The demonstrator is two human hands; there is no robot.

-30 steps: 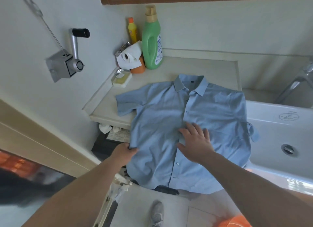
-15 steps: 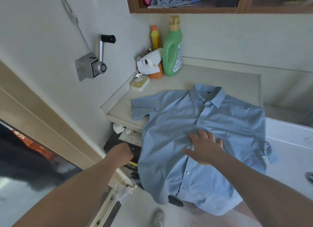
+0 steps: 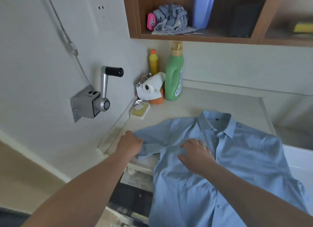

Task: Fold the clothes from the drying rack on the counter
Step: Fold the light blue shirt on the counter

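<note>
Blue cotton, a short-sleeved shirt [image 3: 240, 167], lies front up on the pale tabletop [image 3: 211, 103], collar pointing toward the back wall, its lower part hanging over the front edge. At the shirt's sleeve end nearest the side wall, the left hand [image 3: 131, 144] has its fingers curled around the sleeve cloth, gripping it at the tabletop's edge. The right hand [image 3: 194, 154] rests flat on the shirt's chest just beside the button placket, fingers spread and relaxed, pressing the fabric down. Behind the shirt, in the tabletop's back corner, stand a green detergent bottle [image 3: 174, 74], a smaller yellow bottle [image 3: 153, 62], a roll of white paper [image 3: 150, 88] and a soap dish [image 3: 139, 110]. Past the shirt's sleeve, on the side wall, sits a metal crank [image 3: 94, 98] with a black handle. Above the shirt hangs a wooden shelf [image 3: 194, 38] holding a crumpled grey cloth [image 3: 171, 20].
</note>
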